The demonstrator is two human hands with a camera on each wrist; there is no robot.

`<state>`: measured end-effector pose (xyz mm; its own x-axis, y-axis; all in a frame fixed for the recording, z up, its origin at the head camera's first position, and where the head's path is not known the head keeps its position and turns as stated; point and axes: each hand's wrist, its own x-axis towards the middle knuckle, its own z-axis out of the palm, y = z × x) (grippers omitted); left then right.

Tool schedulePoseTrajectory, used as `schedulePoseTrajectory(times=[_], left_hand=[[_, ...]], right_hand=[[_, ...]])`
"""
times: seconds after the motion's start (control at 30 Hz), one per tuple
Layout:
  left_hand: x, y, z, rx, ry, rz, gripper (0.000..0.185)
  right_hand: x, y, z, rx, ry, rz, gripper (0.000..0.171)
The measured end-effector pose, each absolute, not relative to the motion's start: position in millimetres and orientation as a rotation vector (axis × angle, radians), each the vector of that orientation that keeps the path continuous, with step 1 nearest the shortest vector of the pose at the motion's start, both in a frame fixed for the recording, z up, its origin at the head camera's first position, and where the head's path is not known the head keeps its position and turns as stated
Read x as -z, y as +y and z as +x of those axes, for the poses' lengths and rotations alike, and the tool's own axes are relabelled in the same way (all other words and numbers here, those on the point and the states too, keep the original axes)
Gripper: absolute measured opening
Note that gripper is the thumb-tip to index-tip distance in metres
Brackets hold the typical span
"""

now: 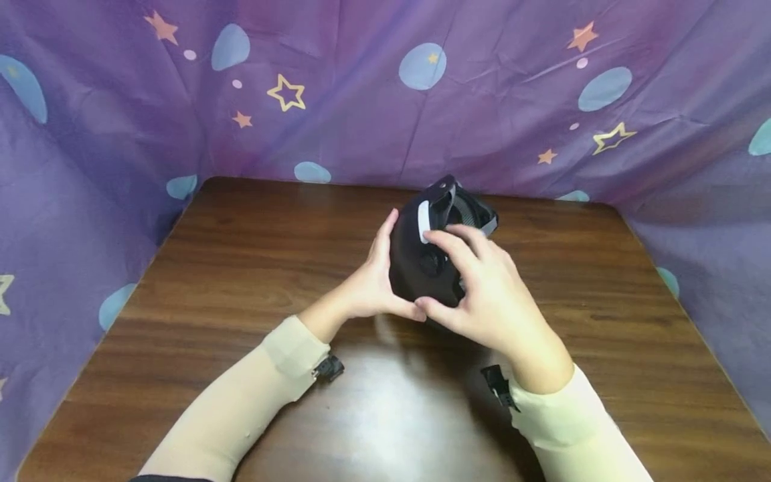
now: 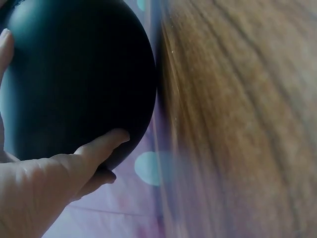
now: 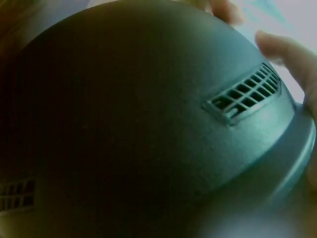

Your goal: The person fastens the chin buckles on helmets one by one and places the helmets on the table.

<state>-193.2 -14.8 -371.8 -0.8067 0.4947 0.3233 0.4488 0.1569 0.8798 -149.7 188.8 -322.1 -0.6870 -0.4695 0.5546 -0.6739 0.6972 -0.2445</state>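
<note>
Right, here is what I read from my three views.

Helmet: I see a black helmet (image 1: 421, 261) held between both hands, over the wooden table (image 1: 241, 268) near its far edge; whether it touches the top I cannot tell.
Left hand: my left hand (image 1: 373, 281) lies flat against the shell's left side, fingers straight along it, thumb under the near rim. The left wrist view shows the thumb (image 2: 101, 146) pressed to the smooth black dome.
Right hand: my right hand (image 1: 482, 288) curls over the right side, thumb meeting the near rim close to the left thumb, fingers draped across the top by a grey strap (image 1: 424, 221).
Vent: a slotted vent (image 3: 245, 96) sits just under the right fingertips (image 3: 282, 47).
Beyond the grip: a purple star-print cloth (image 1: 385, 100) hangs behind the table.
</note>
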Motion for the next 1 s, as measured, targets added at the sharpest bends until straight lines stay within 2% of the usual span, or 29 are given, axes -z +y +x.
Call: schedulePoseTrajectory(times=[0.23,0.37,0.63,0.8,1.0], left_hand=[[400.1,-12.4,-208.0,-1.736,2.414,0.977,0.156],[397.5,-11.7,-206.5,-1.731,2.417,0.981,0.156],[366.3,-14.8,-186.5,-1.751,2.357,1.01,0.147],[386.4,-14.0,-200.2,-1.722,2.399,1.026,0.151],[397.1,-14.9,-210.9,-1.722,2.437,1.016,0.154]], right_hand=[[326.6,191.7,-153.0,-0.716,-2.476,1.001,0.079],[327.2,192.0,-153.5,-0.779,-2.484,1.013,0.075],[328.6,197.9,-157.0,-0.891,-2.441,0.949,0.067],[328.4,200.8,-156.5,-0.956,-2.447,0.905,0.071],[301.5,190.8,-137.9,-1.123,-2.435,0.848,0.073]])
